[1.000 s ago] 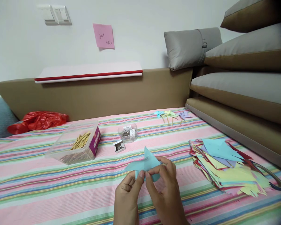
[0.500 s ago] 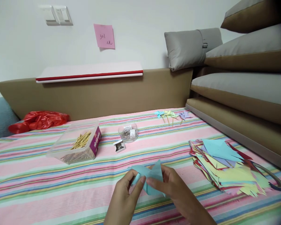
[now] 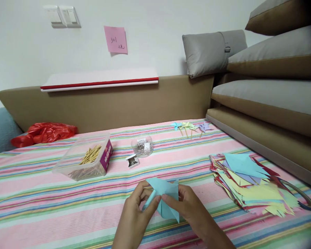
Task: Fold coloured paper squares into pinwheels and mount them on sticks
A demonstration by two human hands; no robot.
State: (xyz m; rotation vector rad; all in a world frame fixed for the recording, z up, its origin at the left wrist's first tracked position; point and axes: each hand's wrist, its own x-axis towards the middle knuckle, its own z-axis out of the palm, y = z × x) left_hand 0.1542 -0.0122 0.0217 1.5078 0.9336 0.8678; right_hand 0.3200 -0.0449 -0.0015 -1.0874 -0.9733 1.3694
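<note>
Both my hands hold a light blue cut paper square [image 3: 163, 195] just above the striped cloth at the bottom centre. My left hand [image 3: 136, 214] pinches its left side, with a folded tip under the thumb. My right hand [image 3: 190, 211] grips the right side, fingers closed on the sheet. The paper's corners stick out upward and downward between the hands.
A stack of coloured cut paper [image 3: 251, 183] lies at the right with scissors [image 3: 302, 197] beside it. A clear box of wooden sticks [image 3: 88, 157], a small round tub of pins [image 3: 142, 146] and its lid [image 3: 132, 161] sit ahead. Finished pinwheels [image 3: 189, 127] lie farther back. Sofa cushions [image 3: 269, 93] rise at the right.
The blue paper has been turned and folded between my hands: its upward point is gone and a corner now hangs down. My right forearm has come in from the lower right.
</note>
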